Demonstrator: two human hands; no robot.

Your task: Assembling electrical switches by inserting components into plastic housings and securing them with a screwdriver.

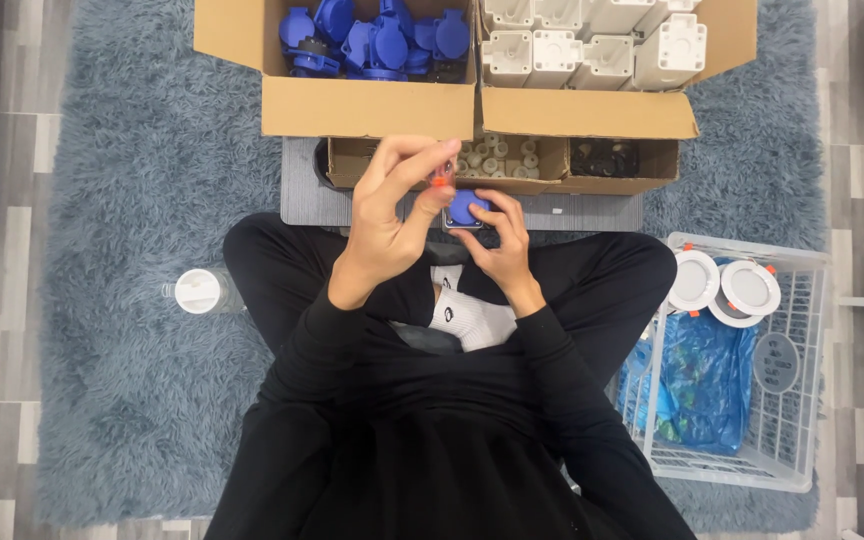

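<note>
**Small parts meeting over a crossed lap**

Shaggy blue-grey rug (132, 200) is carrying open cardboard boxes (367, 105) along its far edge, within reach. Left hand (389, 215) is pinching a small orange-tipped piece (442, 176) in a closed grip; right hand (497, 240) is gripping a blue-capped socket part (465, 208) just beneath, steadying it.

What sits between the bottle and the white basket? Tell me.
In the head view, the person's crossed legs in black lie between bottle and basket, on the rug.
</note>
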